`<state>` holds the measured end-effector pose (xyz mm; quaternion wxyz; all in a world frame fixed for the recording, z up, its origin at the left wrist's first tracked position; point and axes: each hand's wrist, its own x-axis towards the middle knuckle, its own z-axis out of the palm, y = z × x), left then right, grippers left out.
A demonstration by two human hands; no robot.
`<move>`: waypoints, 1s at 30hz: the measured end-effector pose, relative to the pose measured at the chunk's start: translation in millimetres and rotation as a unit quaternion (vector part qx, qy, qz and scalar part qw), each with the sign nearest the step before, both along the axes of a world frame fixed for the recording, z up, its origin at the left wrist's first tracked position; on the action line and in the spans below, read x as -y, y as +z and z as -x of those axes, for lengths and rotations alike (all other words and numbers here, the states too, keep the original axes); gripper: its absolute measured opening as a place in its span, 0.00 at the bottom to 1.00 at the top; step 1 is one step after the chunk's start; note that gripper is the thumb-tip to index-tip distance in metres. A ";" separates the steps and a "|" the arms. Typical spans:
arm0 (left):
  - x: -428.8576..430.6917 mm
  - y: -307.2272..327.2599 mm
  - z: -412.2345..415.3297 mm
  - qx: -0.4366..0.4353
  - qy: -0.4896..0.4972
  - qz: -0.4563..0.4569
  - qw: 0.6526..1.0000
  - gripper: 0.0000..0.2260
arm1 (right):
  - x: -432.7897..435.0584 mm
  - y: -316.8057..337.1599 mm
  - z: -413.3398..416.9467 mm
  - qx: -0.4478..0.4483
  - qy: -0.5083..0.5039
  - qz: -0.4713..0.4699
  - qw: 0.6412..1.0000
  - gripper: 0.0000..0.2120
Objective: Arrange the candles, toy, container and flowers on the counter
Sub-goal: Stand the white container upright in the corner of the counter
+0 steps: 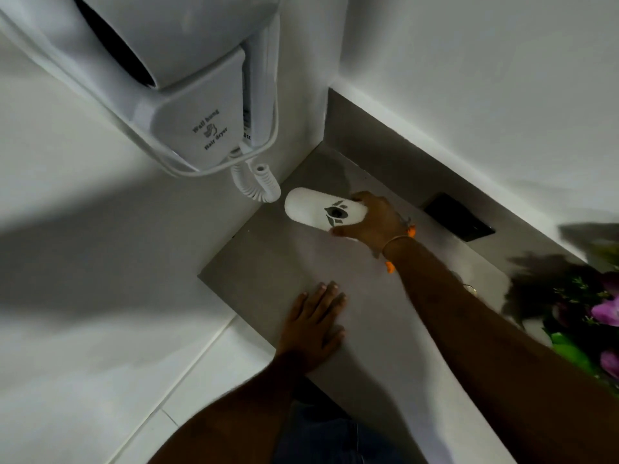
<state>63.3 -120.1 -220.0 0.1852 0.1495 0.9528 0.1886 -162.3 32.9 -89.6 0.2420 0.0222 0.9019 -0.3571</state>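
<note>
A smooth white rounded container with a dark leaf mark stands near the counter's far left corner. My right hand wraps around its right side and grips it. My left hand lies flat, palm down, on the grey counter near its front edge, holding nothing. Purple flowers with green leaves crowd the right edge of the view, partly cut off. No candles or toy show.
A wall-hung hair dryer with a coiled cord hangs over the counter's left corner. A black socket plate sits in the back upstand. White walls close in on the left and behind.
</note>
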 end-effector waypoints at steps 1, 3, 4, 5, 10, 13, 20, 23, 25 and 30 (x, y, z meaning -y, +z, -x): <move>-0.3 0.7 0.2 0.002 0.000 0.000 1.000 0.33 | -1.9 8.0 4.2 -0.029 0.003 0.006 1.000 0.39; 0.1 2.3 1.1 0.007 -0.001 -0.001 1.000 0.33 | -1.8 22.1 10.5 -0.071 0.001 0.027 0.997 0.36; 0.2 2.8 1.4 0.008 -0.002 -0.002 1.000 0.32 | 0.0 28.1 12.5 -0.088 0.007 0.034 0.996 0.36; 0.2 3.6 2.4 0.009 -0.003 -0.001 1.000 0.32 | 2.6 33.4 13.7 -0.105 0.020 0.033 0.994 0.36; -2.7 10.9 30.0 0.015 0.005 0.025 1.000 0.32 | 19.5 48.5 16.6 -0.154 0.134 -0.025 0.979 0.39; -2.6 14.0 51.0 0.011 0.028 0.043 0.999 0.32 | 30.4 42.3 12.7 -0.145 0.164 0.007 0.976 0.40; 0.0 14.1 83.6 0.009 0.075 0.053 0.996 0.32 | 40.9 0.7 -11.6 -0.087 -0.118 0.177 0.973 0.52; 2.4 9.2 84.8 0.005 0.070 0.044 0.997 0.30 | 56.0 -24.7 -29.6 -0.037 -0.244 0.176 0.953 0.51; 3.3 5.4 85.0 0.017 0.056 0.052 0.997 0.32 | 69.1 -39.0 -36.7 -0.009 -0.295 0.200 0.934 0.49; 3.5 -9.3 80.6 0.015 0.043 0.064 0.997 0.35 | 95.1 -58.4 -37.1 -0.039 -0.383 0.193 0.902 0.38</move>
